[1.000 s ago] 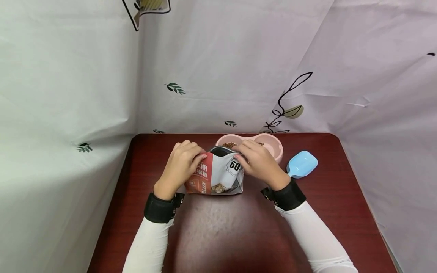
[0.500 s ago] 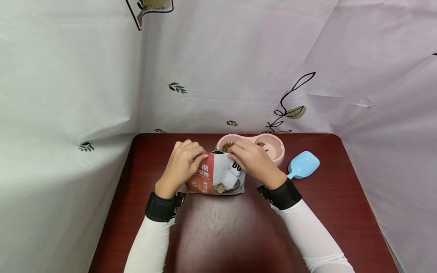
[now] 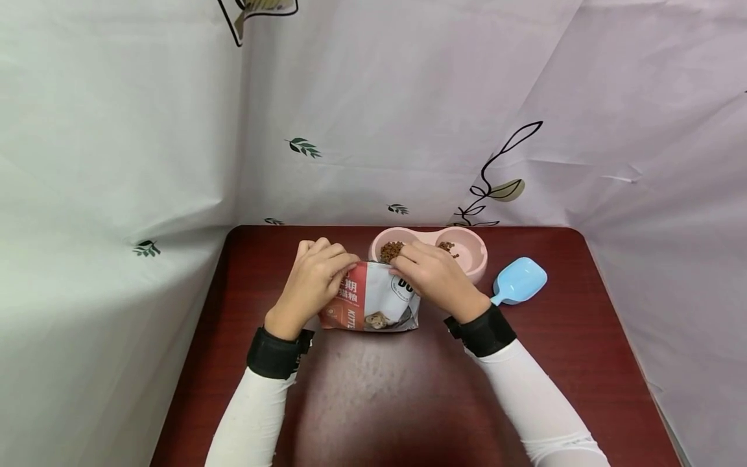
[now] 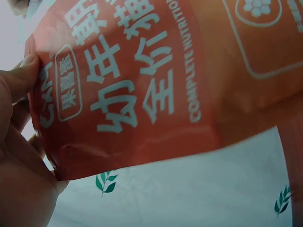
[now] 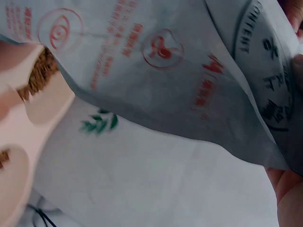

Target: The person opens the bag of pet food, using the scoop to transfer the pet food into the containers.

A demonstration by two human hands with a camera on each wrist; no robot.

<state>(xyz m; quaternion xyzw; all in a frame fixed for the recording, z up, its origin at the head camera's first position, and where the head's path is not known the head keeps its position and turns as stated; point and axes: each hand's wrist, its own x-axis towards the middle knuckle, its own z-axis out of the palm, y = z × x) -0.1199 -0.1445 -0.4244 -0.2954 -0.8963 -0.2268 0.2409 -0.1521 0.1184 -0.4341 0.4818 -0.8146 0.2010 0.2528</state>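
A red and white cat food bag point(image 3: 382, 298) stands upright on the table, with printed lettering and a kitten picture on its front. My left hand point(image 3: 312, 275) pinches its top left corner, thumb in front and fingers behind. At the top edge toward the right, my right hand point(image 3: 436, 277) also pinches the bag. Between the hands the two sides of the mouth lie together. In the left wrist view the bag's red side point(image 4: 142, 90) is close up, with the thumb on its edge. The right wrist view shows the grey side point(image 5: 156, 71) and a folded side panel.
Behind the bag sits a pink double bowl point(image 3: 428, 239), with brown kibble point(image 3: 391, 251) in the left half and a few pieces in the right. A light blue scoop point(image 3: 521, 280) lies to the right. A white patterned cloth point(image 3: 373, 130) hangs behind the table.
The bag's mouth gaped a second ago, and its sides have come together. My right hand has moved left along the top edge. The left hand has stayed almost in place.
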